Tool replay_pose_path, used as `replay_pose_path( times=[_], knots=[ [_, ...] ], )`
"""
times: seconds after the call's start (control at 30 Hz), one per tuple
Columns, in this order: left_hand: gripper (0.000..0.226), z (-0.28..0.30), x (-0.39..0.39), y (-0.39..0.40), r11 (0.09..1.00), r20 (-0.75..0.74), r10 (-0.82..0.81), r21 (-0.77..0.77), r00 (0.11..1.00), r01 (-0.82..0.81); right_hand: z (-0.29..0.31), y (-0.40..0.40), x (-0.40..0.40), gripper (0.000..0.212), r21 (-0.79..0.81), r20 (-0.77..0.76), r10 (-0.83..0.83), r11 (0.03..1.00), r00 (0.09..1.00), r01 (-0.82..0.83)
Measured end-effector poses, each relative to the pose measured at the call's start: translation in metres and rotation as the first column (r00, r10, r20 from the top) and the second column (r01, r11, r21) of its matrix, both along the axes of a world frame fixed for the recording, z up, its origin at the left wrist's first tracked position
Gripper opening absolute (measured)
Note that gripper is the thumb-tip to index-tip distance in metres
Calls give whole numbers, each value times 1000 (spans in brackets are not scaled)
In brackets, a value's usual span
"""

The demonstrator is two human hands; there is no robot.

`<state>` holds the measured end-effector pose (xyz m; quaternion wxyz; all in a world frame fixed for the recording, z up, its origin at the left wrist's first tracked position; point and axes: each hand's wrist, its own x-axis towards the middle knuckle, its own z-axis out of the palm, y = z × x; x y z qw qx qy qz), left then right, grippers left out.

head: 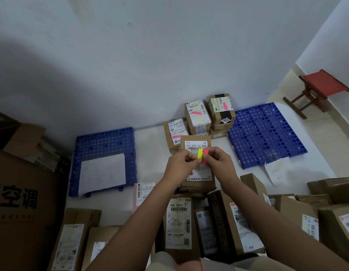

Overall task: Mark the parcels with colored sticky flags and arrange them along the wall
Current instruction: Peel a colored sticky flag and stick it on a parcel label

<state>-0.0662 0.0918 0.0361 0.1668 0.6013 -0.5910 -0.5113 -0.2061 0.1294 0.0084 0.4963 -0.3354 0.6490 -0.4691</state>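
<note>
Both hands meet over a brown parcel (196, 142) with a white shipping label, lying on the white floor sheet. My right hand (218, 163) holds a small pad of sticky flags (202, 156), yellow and pink. My left hand (181, 163) pinches the yellow edge of the pad. Against the wall stand three parcels with pink flags on their labels: one at the left (174, 133), one in the middle (197, 116) and one at the right on a stack (221, 106).
Two blue perforated mats (105, 143) (265, 133) lie either side, the left one bearing a white paper (102, 173). Several unflagged parcels (178, 222) crowd the near floor. Large cartons (19, 192) stand at left. A red stool (320, 89) sits at the right wall.
</note>
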Motion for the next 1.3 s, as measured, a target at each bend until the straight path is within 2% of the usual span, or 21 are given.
replay_pose_path(
  times=[0.27, 0.77, 0.9, 1.13, 1.3],
  knots=[
    [16, 1, 0, 0, 1000, -27, 18, 24, 999, -17, -1, -1, 0, 8, -18, 38, 30, 999, 999, -29],
    [18, 9, 7, -10, 984, 5, -175, 23, 985, 174, 0, -2, -4, 11, -28, 58, 64, 998, 996, -62],
    [15, 8, 8, -11, 992, -3, -128, 18, 992, 128, -3, -3, -6, 21, -17, 51, 95, 995, 994, -95],
    [11, 7, 5, -10, 996, 49, -60, -67, 997, 63, -8, -3, 0, 19, 26, 21, 26, 999, 999, -26],
    [9, 8, 6, -12, 999, -23, -13, -48, 1000, 12, -6, -3, 1, 15, 4, -43, 33, 999, 999, -33]
  ],
)
